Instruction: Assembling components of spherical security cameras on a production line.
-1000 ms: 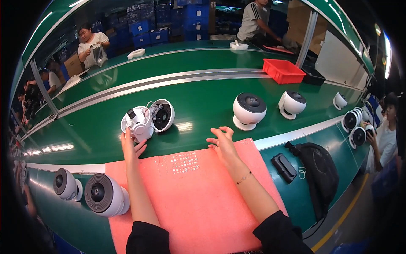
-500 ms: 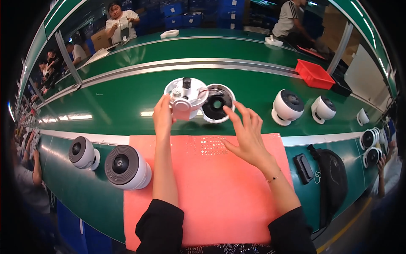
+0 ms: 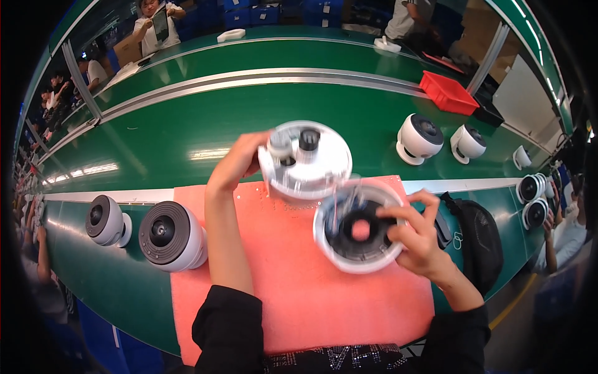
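My left hand (image 3: 240, 163) grips the rim of a white round camera body (image 3: 330, 163), its inside facing up with a black lens barrel standing in it. In my right hand (image 3: 420, 234) is a white ring-shaped camera housing (image 3: 325, 240), tilted, its dark inner side showing and a round hole at its middle. My right fingers are curled over its right rim. Thin wires seem to run between the two halves; motion blurs them. Both parts are held above a pink mat (image 3: 274, 299).
Two white cameras with grey faces, one large (image 3: 165, 234) and one smaller (image 3: 107, 218), stand left of the mat. More cameras (image 3: 420, 138) stand at the right. A black pouch (image 3: 473, 240) lies right of the mat. A red bin (image 3: 448, 93) sits far right; other people work around.
My right hand has closed on the ring-shaped housing and brought it nearer and to the right, over the mat. The camera body in my left hand has shifted right and the halves have spread apart.
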{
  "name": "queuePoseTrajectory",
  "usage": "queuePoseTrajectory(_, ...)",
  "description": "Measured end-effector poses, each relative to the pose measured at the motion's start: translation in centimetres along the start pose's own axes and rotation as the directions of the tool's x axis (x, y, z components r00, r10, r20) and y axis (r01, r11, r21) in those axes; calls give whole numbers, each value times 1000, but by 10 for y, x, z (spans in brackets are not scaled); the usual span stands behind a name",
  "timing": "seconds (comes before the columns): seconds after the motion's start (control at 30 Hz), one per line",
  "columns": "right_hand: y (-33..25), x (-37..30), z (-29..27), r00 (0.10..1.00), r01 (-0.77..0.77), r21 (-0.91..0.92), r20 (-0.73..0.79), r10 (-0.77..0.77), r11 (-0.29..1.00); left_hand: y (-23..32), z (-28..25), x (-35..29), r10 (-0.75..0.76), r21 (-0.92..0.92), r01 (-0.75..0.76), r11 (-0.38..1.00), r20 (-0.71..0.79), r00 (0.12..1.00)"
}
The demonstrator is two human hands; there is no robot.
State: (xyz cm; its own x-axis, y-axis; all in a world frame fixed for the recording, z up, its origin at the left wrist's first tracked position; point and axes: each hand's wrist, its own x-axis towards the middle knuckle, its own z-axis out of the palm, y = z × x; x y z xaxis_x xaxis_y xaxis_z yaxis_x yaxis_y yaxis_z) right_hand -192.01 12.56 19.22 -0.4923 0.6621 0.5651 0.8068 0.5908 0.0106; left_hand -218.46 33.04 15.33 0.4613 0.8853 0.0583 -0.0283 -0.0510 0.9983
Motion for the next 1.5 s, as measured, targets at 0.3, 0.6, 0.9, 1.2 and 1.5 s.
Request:
queuePoseTrajectory(0.3,-34,-16,-40,643,-761,644,765,38,-70,-10,123,-10,-208,224,-224,949,974,93)
queuePoseTrajectory(0.6,-23,-32,-35,634,-772,629,773,-40,-88,38,131,-78,-121,764,-500,406,588,800)
queuePoseTrajectory(0.9,-4,-32,-26,688,-724,685,707,-165,-85,64,96,-186,279,788,-504,353,425,861)
queuePoseTrajectory(1.2,-23,-44,-22,621,-782,617,783,-30,-88,14,92,-220,95,705,-280,651,290,952)
queuePoseTrajectory(1.5,-46,-40,-30,709,-704,710,703,50,10,36,129,-239,-262,726,-267,-634,123,957)
